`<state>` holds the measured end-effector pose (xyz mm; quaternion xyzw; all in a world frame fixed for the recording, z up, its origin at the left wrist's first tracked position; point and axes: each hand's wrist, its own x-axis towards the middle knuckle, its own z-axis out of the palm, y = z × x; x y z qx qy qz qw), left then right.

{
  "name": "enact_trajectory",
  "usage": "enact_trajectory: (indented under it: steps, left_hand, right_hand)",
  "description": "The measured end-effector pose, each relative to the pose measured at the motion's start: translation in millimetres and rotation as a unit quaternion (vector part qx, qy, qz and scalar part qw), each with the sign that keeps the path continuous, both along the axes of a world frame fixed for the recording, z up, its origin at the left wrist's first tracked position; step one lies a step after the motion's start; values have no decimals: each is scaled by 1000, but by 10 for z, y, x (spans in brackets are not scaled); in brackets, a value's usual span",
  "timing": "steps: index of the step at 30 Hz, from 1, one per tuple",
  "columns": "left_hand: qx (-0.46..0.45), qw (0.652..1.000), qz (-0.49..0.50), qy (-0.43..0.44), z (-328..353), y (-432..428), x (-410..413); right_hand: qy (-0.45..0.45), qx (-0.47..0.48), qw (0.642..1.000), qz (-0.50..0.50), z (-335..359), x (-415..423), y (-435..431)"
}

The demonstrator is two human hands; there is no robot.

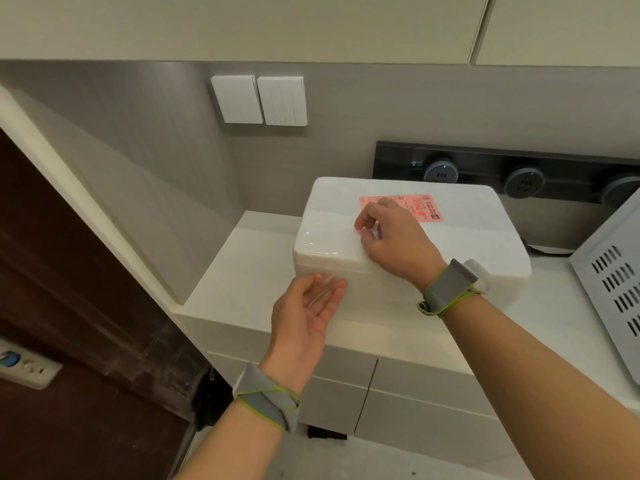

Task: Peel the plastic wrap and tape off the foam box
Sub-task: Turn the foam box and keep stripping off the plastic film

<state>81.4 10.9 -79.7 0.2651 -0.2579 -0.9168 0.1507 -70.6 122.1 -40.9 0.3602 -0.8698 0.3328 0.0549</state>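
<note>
Two grips are at one white foam box [485,244], which stands on the pale desk [242,271]. The right grip [394,237] lies on the lid, fingers curled, thumb and forefinger pinching the glossy plastic wrap [322,244] that bands the box. Just beyond this grip, partly under its fingers, a pink label [426,206] is stuck to the lid; its print is too small to read. The left grip [304,317] is spread open, palm up, below the right grip, fingertips touching the box front, a clear strip across them. Beyond the right grip, round sockets [523,183] sit in a dark wall rail. Both wrists carry grey bands [266,400] edged green.
</note>
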Motion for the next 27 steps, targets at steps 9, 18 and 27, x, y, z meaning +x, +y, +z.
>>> enact_trajectory:
  steps: [9,18,27]
  left_hand:
    - [66,996,-29,-53,142,-22,2]
    - [49,998,-3,-42,404,59,37]
    - [-80,995,13,54,797,-60,76]
  right_hand:
    - [3,4,1000,-1,-7,-7,-1]
    - [1,8,1000,-3,2,4,-3]
    - [-3,2,1000,-7,1,-8,-13]
